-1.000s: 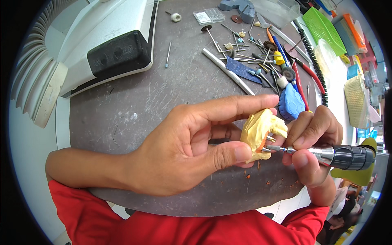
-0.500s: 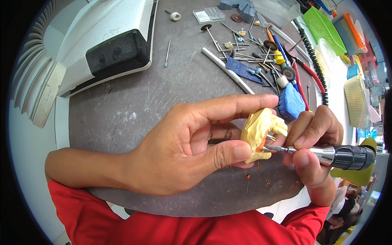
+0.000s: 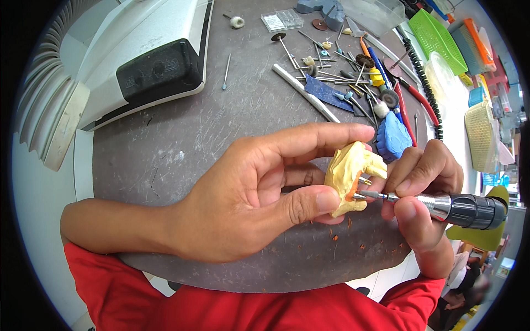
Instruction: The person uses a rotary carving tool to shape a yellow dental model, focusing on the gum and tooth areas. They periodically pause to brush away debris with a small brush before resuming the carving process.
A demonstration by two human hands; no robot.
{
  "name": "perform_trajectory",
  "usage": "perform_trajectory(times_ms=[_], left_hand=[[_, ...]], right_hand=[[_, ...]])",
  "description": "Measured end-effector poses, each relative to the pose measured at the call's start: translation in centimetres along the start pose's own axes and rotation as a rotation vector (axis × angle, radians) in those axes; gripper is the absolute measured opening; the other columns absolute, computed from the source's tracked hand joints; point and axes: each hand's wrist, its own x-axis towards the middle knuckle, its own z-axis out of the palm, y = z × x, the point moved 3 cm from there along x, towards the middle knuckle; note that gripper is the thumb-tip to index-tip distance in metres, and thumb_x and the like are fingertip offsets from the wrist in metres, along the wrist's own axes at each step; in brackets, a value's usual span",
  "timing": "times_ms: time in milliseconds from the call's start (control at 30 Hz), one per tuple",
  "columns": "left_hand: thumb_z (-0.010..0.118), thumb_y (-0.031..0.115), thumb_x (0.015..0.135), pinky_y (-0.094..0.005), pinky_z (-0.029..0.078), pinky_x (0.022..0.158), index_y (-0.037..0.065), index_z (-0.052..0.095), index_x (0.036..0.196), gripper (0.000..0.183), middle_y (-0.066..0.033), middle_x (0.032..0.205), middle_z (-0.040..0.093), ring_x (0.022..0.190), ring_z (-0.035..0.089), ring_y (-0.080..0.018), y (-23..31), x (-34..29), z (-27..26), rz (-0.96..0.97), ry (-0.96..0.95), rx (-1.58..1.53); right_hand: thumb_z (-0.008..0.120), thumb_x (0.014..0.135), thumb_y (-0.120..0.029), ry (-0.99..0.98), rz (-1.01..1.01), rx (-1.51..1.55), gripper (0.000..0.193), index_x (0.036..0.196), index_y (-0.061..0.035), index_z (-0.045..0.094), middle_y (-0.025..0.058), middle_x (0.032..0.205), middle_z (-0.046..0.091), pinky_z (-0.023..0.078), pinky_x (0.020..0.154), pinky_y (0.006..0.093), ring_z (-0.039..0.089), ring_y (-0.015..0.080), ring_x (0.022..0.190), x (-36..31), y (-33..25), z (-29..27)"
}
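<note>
A yellow plaster dental model (image 3: 346,170) with a patch of orange wax (image 3: 351,190) and a metal pin on its right side is held between the thumb and fingers of my left hand (image 3: 259,190). My right hand (image 3: 422,193) grips a rotary handpiece (image 3: 464,211) with a black and silver body. Its metal bur (image 3: 371,194) points left, and the tip meets the model at the orange patch. Small orange shavings (image 3: 334,238) lie on the grey bench below my hands.
Several burs and polishing bits (image 3: 342,71) lie in a heap at the back right, near red-handled pliers (image 3: 422,99) and a blue moulded piece (image 3: 393,138). A white machine with a black pad (image 3: 160,71) and a ribbed hose (image 3: 47,110) occupy the left. A green basket (image 3: 439,41) stands far right.
The model has shifted up slightly and tilted a little in my left hand. The bur tip has moved up a little along with it, still at the orange patch.
</note>
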Motion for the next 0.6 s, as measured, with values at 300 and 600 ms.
perform_trajectory(times_ms=[300, 600], left_hand=[[0.056, 0.012, 0.092, -0.0380, 0.053, 0.092, -0.004, 0.024, 0.142, 0.061, -0.0191, 0.141, 0.036, 0.124, 0.046, -0.0272, -0.08, 0.05, -0.03, 0.011, 0.010, 0.008], [0.057, 0.013, 0.092, -0.0377, 0.053, 0.092, -0.003, 0.024, 0.142, 0.062, -0.0192, 0.141, 0.036, 0.124, 0.046, -0.0270, 0.01, 0.01, -0.02, 0.009, 0.017, 0.007]], right_hand=[[0.070, 0.082, -0.021, -0.014, -0.048, -0.020, 0.030, 0.089, -0.0043, 0.047, 0.0078, 0.070, 0.052, 0.052, 0.063, 0.0229, 0.061, 0.0144, 0.067, 0.19, 0.21, -0.23], [0.070, 0.082, -0.021, -0.007, -0.065, -0.002, 0.030, 0.089, -0.0040, 0.047, 0.0078, 0.070, 0.052, 0.052, 0.063, 0.0227, 0.061, 0.0149, 0.067, 0.13, 0.16, 0.05]])
